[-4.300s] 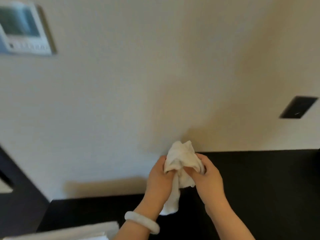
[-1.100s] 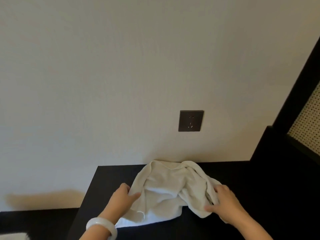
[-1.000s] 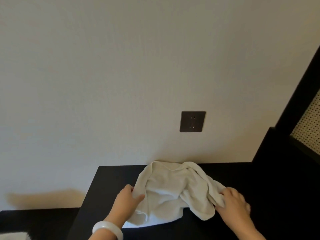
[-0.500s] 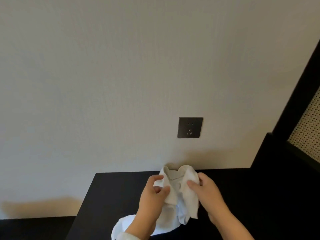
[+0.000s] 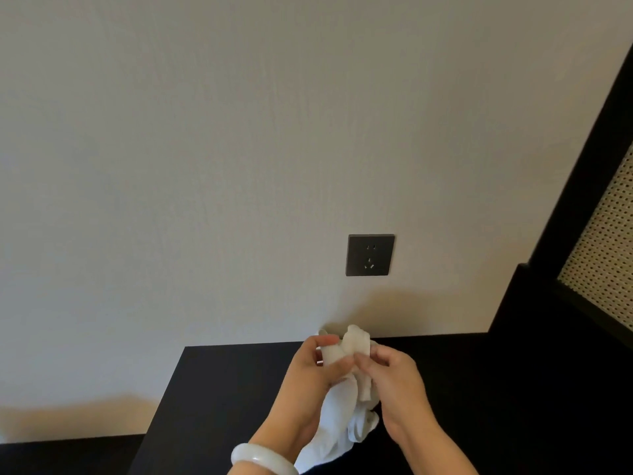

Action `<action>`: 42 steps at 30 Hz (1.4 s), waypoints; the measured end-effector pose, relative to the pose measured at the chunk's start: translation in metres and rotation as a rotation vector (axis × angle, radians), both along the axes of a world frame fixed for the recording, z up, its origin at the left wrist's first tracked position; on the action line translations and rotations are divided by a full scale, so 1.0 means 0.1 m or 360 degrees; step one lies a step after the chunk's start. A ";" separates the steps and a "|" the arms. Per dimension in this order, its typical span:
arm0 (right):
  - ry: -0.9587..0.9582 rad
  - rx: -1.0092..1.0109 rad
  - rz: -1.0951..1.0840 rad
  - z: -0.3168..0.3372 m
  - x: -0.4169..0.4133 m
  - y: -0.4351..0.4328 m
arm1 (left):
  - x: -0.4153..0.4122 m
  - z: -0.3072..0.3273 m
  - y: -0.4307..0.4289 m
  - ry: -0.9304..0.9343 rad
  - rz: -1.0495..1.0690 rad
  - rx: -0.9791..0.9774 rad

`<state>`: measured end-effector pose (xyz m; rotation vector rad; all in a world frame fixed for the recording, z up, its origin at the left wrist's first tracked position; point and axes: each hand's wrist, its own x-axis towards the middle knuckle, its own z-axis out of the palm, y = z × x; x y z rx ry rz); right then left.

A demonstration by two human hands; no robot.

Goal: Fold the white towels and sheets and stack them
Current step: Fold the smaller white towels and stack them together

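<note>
A small white towel (image 5: 342, 409) hangs bunched between my two hands above the black table top (image 5: 219, 389). My left hand (image 5: 313, 375), with a white bangle on its wrist, grips the towel's upper edge with fingers curled round it. My right hand (image 5: 397, 389) pinches the same upper edge close beside the left. The towel's top sticks up above my fingers and the rest droops down between my wrists. Its lower end is hidden at the frame's bottom edge.
A pale wall stands right behind the table, with a dark power socket (image 5: 370, 255) just above my hands. A black frame with a woven cane panel (image 5: 606, 248) rises at the right. A lower black surface (image 5: 68, 454) lies at the left.
A second ago the towel lay spread on the table with a hand at each side. Both hands have since come together, gathered it and lifted it off the table.
</note>
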<state>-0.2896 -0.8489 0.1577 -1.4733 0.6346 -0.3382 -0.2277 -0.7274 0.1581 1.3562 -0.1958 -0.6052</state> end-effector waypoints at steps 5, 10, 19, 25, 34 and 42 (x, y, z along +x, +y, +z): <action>0.0038 -0.0396 -0.0137 0.00 0.08 -0.03 | -0.08 -0.03 -0.02 -0.0268 -0.0007 0.0425; 0.0031 -0.0529 -0.0112 0.01 0.06 0.00 | -0.11 -0.04 0.07 -0.0106 0.0282 0.0243; 0.0186 -0.0941 0.0420 0.07 -0.07 0.27 | -0.32 -0.07 0.29 0.0553 0.0338 -0.0391; 0.0359 -0.1257 0.0575 0.09 -0.17 0.30 | -0.46 -0.15 0.32 0.0654 0.0256 -0.0458; 0.0380 -0.1269 0.0852 0.33 -0.67 -0.48 | -0.07 -0.39 0.14 -0.1682 -0.0418 0.1078; 0.0930 -0.1550 -0.0033 -0.26 -0.72 -0.97 | 0.12 -0.41 -0.08 -0.1924 -0.1296 0.1975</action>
